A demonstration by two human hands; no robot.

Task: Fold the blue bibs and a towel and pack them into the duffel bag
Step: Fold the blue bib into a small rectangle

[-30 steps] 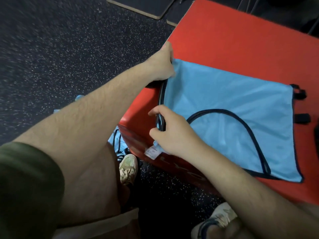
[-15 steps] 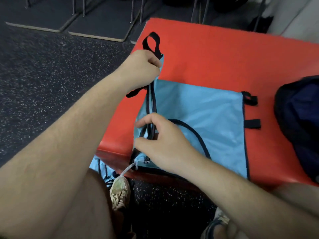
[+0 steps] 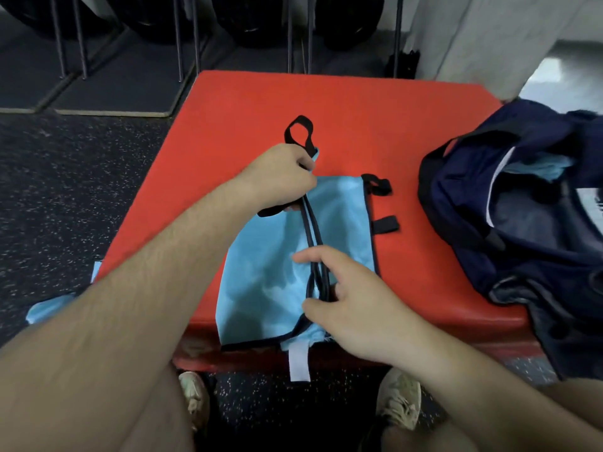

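The left hand (image 3: 280,177) is curling its fingers around the far end of the blue bib (image 3: 267,282), gripping the dark-trimmed edge and a black strap loop (image 3: 298,132) that is sticking out past the knuckles toward 12 o'clock. The right hand (image 3: 346,308) is pinching the same doubled dark edge nearer the body, thumb and forefinger closing on the trim while the other fingers are resting on the cloth. The bib is lying folded lengthwise on the red bench (image 3: 254,102), its near end hanging slightly over the front edge, with a white tag (image 3: 299,362) dangling below. Two black tabs (image 3: 385,203) are poking out from its 3 o'clock side. Further toward 3 o'clock, a navy duffel bag (image 3: 522,230) is sitting open on the bench, with light blue fabric (image 3: 541,166) showing inside. At 9 o'clock, more blue cloth (image 3: 49,306) is lying on the speckled floor (image 3: 65,190).
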